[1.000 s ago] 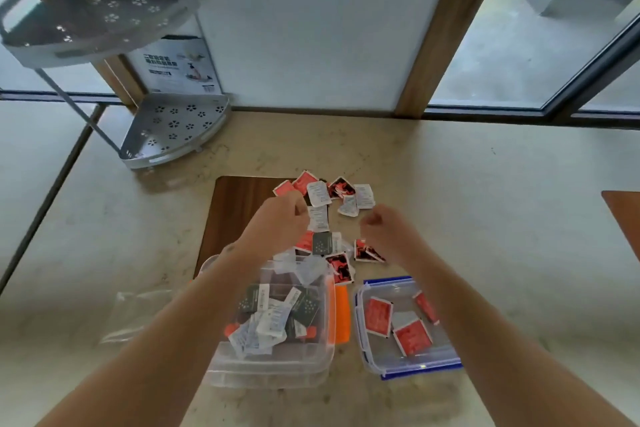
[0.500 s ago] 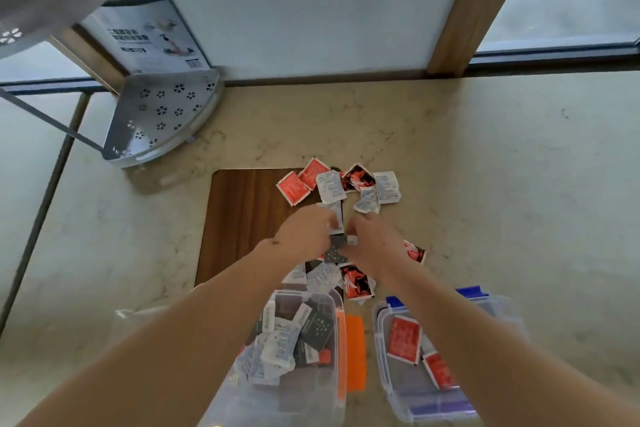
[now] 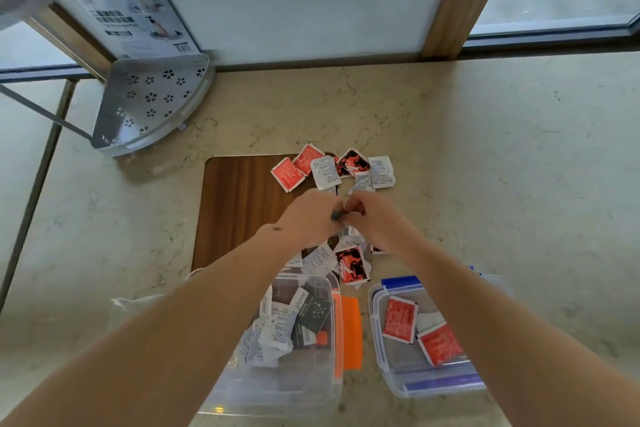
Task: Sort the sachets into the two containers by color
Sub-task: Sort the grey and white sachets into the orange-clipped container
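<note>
Red, white and black sachets [image 3: 332, 170] lie scattered in a loose pile on the counter. My left hand [image 3: 310, 217] and my right hand [image 3: 375, 218] meet over the pile's middle, fingertips together pinching a small dark sachet [image 3: 337, 216]. More sachets [image 3: 351, 262] lie just below my hands. A clear container with an orange clip [image 3: 337, 329] at near left holds white and black sachets. At near right, a clear container with blue clips [image 3: 401, 282] holds red sachets [image 3: 400, 319]. My forearms hide parts of both containers.
A brown wooden inlay [image 3: 239, 204] sits in the marble counter under the pile's left side. A perforated grey corner shelf [image 3: 152, 100] stands at back left, a printed box [image 3: 135, 21] behind it. A clear plastic bag [image 3: 135, 305] lies left of the containers.
The view tilted down and closer. My two hands came together over the pile and closed on a dark sachet between them.
</note>
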